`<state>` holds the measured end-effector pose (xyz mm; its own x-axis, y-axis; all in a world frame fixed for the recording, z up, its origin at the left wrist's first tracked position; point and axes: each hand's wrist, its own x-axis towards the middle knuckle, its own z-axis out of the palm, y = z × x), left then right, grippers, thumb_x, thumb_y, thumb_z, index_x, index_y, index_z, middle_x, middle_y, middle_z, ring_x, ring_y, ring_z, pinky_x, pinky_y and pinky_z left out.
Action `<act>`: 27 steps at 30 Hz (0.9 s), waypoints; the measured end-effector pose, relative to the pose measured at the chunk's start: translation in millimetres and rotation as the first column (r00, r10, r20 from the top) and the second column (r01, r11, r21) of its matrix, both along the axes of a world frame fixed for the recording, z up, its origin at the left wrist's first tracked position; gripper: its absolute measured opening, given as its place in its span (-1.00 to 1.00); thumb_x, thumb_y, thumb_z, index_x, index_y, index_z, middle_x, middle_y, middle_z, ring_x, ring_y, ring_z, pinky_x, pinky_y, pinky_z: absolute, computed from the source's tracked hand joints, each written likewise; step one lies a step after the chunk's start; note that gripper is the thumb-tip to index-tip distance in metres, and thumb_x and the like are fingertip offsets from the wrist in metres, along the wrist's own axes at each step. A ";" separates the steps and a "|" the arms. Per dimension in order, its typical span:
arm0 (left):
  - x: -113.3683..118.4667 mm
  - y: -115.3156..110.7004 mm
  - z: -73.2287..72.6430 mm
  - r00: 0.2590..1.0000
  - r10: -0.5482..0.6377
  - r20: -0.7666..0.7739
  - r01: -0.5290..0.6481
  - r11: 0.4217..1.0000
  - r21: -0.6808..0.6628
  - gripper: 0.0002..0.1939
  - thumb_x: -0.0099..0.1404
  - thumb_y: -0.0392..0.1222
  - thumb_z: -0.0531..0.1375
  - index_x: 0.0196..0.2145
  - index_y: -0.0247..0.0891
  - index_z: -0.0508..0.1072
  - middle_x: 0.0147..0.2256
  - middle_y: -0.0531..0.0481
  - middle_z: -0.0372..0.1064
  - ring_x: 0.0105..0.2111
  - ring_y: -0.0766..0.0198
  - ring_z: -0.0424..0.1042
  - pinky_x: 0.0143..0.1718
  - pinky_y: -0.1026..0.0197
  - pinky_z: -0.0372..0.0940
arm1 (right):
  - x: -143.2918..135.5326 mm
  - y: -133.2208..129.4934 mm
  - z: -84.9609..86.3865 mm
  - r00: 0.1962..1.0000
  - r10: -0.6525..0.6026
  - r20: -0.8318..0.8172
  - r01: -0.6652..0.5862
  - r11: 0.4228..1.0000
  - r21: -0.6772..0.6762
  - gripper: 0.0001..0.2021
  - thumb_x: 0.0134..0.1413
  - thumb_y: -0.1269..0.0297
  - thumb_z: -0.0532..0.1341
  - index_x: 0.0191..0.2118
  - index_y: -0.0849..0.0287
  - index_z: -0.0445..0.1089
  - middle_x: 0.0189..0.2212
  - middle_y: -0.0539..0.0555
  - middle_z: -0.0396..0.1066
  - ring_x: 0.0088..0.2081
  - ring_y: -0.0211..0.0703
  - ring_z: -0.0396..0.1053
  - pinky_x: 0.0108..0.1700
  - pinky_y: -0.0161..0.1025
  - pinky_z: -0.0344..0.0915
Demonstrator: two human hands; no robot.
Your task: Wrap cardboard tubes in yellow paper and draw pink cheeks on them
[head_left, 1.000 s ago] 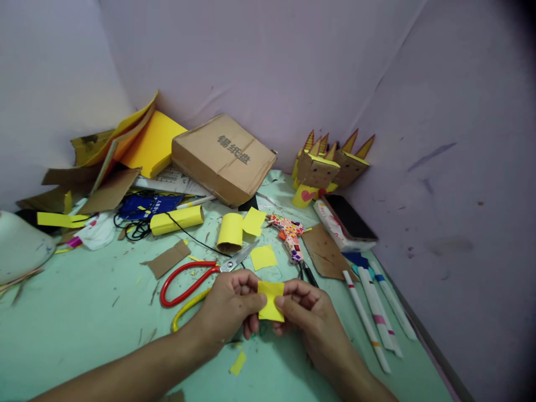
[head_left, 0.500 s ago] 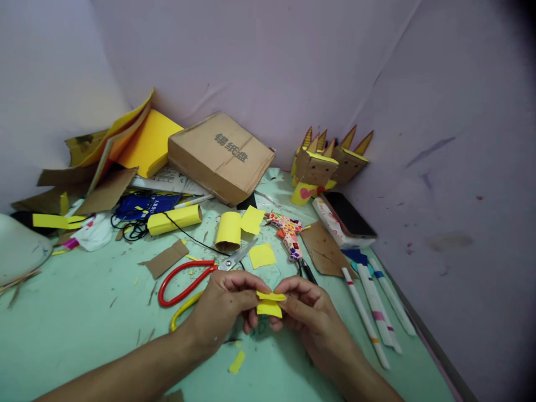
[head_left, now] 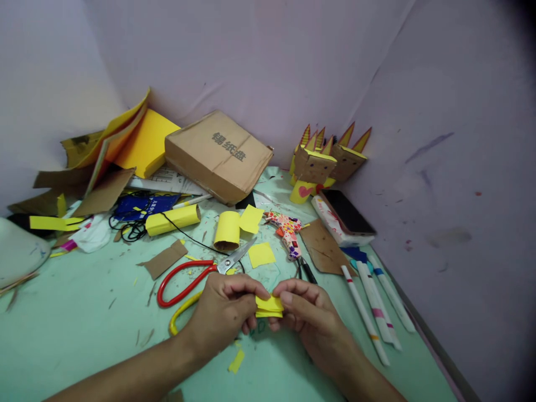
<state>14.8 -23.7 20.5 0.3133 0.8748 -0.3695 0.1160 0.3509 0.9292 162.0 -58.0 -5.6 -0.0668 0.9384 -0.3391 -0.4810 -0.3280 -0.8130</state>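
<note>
Between the fingertips of both hands is a small folded piece of yellow paper (head_left: 268, 307), its layers lying close together. My left hand (head_left: 228, 304) pinches its left end, and my right hand (head_left: 305, 307) pinches the right end with the thumb on top. Left of my left hand lie scissors (head_left: 184, 283) with one red and one yellow handle, partly covered by that hand. Just beyond the fingers a yellow paper square (head_left: 262, 255) rests on the table. Another yellow square (head_left: 252, 218) leans by a short yellow tube (head_left: 226, 230).
Farther back are a cardboard box (head_left: 220, 159), a patterned glue gun (head_left: 288, 231) and cardboard figures (head_left: 316, 164) with spiky tops. A phone (head_left: 347, 212) lies at right, above several markers (head_left: 366, 315). A longer yellow tube (head_left: 173, 220) and a cardboard scrap (head_left: 163, 259) lie left.
The yellow paper's fold has closed: its upper flap has come down toward the lower layer. My right thumb has moved onto its top. Both hands still hold it in nearly the same place.
</note>
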 end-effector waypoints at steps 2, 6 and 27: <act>-0.1 -1.3 -1.1 1.000 -0.008 0.004 0.008 0.998 0.057 -0.88 -0.13 -0.27 0.14 -0.61 -0.29 0.48 -0.75 0.10 0.30 -0.76 0.41 0.19 -0.73 0.37 0.07 | 0.1 0.0 -2.1 0.999 0.000 0.032 0.000 1.000 0.006 -0.73 -0.37 0.20 0.45 -0.52 0.28 0.48 -0.63 0.02 0.45 -0.63 -0.29 0.37 -0.52 -0.35 0.33; -2.5 -4.2 -2.8 0.996 -0.060 -0.070 0.079 0.941 0.328 -0.83 -0.07 -0.33 0.12 -0.62 -0.27 0.53 -0.64 0.02 0.40 -0.67 0.36 0.28 -0.62 0.32 0.18 | 0.5 0.2 -6.0 0.996 -0.011 0.086 0.011 1.000 -0.001 -0.72 -0.42 0.20 0.48 -0.55 0.26 0.46 -0.65 -0.01 0.43 -0.64 -0.31 0.35 -0.54 -0.36 0.32; -4.1 -1.3 -4.2 0.993 -0.119 0.003 0.113 0.950 0.290 -0.79 -0.06 -0.38 0.09 -0.61 -0.30 0.55 -0.63 0.03 0.37 -0.67 0.39 0.27 -0.63 0.34 0.18 | 3.3 1.2 -10.6 0.980 -0.024 0.197 0.015 0.999 0.047 -0.69 -0.41 0.21 0.47 -0.48 0.23 0.44 -0.67 -0.05 0.40 -0.64 -0.31 0.34 -0.55 -0.35 0.32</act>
<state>10.7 -25.0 16.2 0.4234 0.9006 -0.0986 0.1202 0.0520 0.9914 165.2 -56.8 -16.2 0.0157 0.9534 -0.3013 -0.3151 -0.2812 -0.9064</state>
